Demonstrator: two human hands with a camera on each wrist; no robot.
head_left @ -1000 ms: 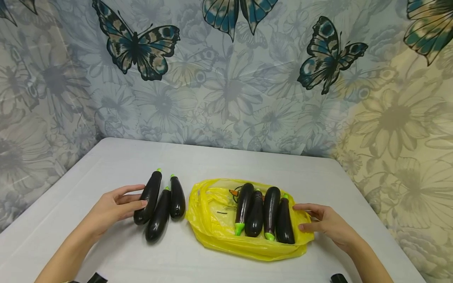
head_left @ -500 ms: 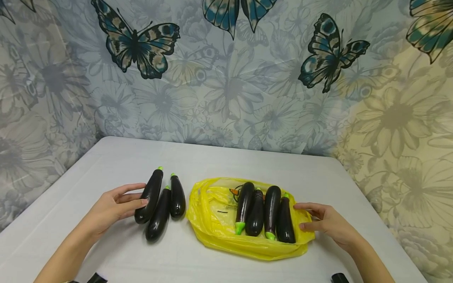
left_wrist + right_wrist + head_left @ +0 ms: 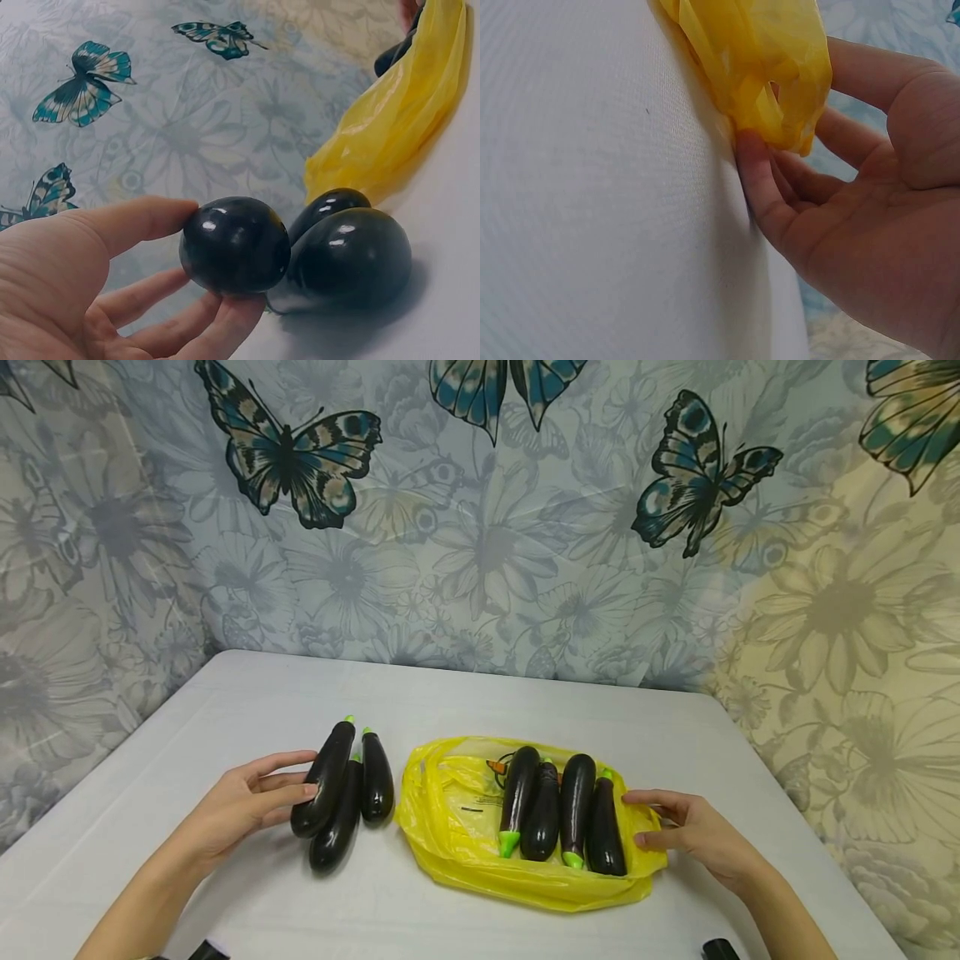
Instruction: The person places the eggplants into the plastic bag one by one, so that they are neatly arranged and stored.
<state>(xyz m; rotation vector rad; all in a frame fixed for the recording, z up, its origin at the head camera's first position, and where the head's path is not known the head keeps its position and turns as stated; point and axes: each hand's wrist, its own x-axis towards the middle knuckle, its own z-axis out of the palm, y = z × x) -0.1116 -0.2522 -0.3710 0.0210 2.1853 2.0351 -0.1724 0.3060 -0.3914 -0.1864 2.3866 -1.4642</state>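
Note:
Three dark eggplants with green stems lie left of centre on the white table (image 3: 465, 702). My left hand (image 3: 302, 774) grips the leftmost eggplant (image 3: 327, 775) at its round end (image 3: 234, 244), thumb on top and fingers beneath. It is tilted over the second eggplant (image 3: 336, 827); the third eggplant (image 3: 377, 781) lies beside them. A yellow plastic bag (image 3: 450, 831) to the right carries several more eggplants (image 3: 558, 810) side by side. My right hand (image 3: 633, 818) rests against the bag's right end (image 3: 772, 67), fingers fairly straight and touching the plastic.
A cloth backdrop (image 3: 480, 568) printed with flowers and butterflies hangs behind the table and wraps both sides. The table's right edge runs close past my right hand. Bare tabletop lies behind the eggplants and along the front.
My left hand has lifted the leftmost eggplant a little and shifted it right, so it now overlaps the second one. The right hand and the bag have stayed put.

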